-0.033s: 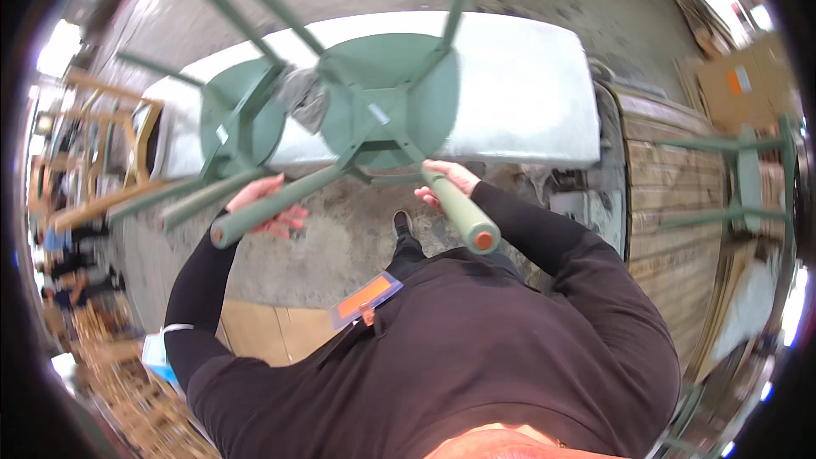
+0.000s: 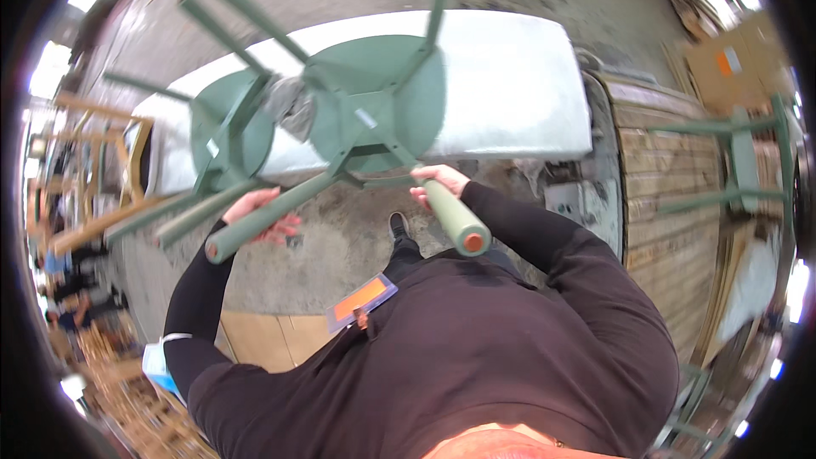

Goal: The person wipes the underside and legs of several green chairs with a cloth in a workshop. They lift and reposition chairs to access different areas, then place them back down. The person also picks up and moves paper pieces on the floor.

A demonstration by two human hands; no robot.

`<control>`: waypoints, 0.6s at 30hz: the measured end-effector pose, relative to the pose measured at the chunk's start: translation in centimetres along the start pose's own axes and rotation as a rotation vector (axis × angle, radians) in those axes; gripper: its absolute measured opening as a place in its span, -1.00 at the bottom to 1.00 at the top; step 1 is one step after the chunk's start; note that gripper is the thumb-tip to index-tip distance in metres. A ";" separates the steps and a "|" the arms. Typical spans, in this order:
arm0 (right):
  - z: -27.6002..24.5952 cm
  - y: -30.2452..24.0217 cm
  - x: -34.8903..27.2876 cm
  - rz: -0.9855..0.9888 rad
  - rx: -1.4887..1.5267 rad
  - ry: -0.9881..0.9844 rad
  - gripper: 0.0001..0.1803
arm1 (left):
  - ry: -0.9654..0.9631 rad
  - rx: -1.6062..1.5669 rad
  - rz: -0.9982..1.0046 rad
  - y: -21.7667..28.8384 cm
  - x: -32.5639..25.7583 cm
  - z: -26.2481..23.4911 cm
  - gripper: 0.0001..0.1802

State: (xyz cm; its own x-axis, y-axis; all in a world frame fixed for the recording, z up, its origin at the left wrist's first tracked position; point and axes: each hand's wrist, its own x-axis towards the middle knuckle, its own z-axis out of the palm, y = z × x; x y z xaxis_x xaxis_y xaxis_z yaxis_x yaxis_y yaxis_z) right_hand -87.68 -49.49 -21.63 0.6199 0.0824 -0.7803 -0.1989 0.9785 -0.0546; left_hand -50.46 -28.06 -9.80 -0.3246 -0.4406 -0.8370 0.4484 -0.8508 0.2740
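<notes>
A green chair (image 2: 416, 110) with a round seat lies upside down on a white padded bench (image 2: 518, 85), its legs in the air. My right hand (image 2: 439, 180) closes around its near right leg (image 2: 459, 223), which ends in an orange-brown tip. Behind the near left leg (image 2: 276, 211) is my left hand (image 2: 285, 229), fingers stretched and apart; whether the palm presses on the leg cannot be made out. A second upturned green chair (image 2: 208, 123) lies to the left, its near legs close to my left wrist. Grey crumpled wrapping (image 2: 291, 106) sits between the seats.
Wooden chair frames (image 2: 136, 153) stand at the left. On the right are stacked boards (image 2: 667, 178), a green frame (image 2: 744, 170) and a cardboard box (image 2: 735, 68). Flat cardboard (image 2: 259, 336) lies on the floor near my left elbow. People (image 2: 81, 306) show at the far left.
The whole view has shifted slightly, so chairs, bench and hands appear a little farther left. Both hands keep the same pose at the two near legs.
</notes>
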 end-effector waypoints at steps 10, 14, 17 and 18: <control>-8.1 -2.8 -9.0 0.116 0.193 -0.135 -0.81 | 0.094 -0.079 0.231 -3.9 2.3 12.3 -0.51; -16.4 -2.8 -17.2 0.065 0.290 -0.122 -0.69 | 0.108 0.055 0.285 -4.9 5.8 23.1 -0.55; -22.1 -4.2 -23.0 0.003 0.276 -0.039 -0.62 | 0.067 0.087 0.268 -4.6 9.7 29.1 -0.56; -24.0 -5.2 -24.8 0.045 0.327 -0.052 -0.64 | 0.028 0.105 0.252 -4.2 11.5 30.8 -0.57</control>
State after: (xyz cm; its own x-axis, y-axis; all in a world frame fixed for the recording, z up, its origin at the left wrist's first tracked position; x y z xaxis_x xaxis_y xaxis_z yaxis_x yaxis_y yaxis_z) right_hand -120.25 -61.18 -16.92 0.6558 0.1279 -0.7440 0.0224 0.9818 0.1886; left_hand -81.74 -38.36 -5.95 -0.1898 -0.6356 -0.7483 0.4229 -0.7408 0.5219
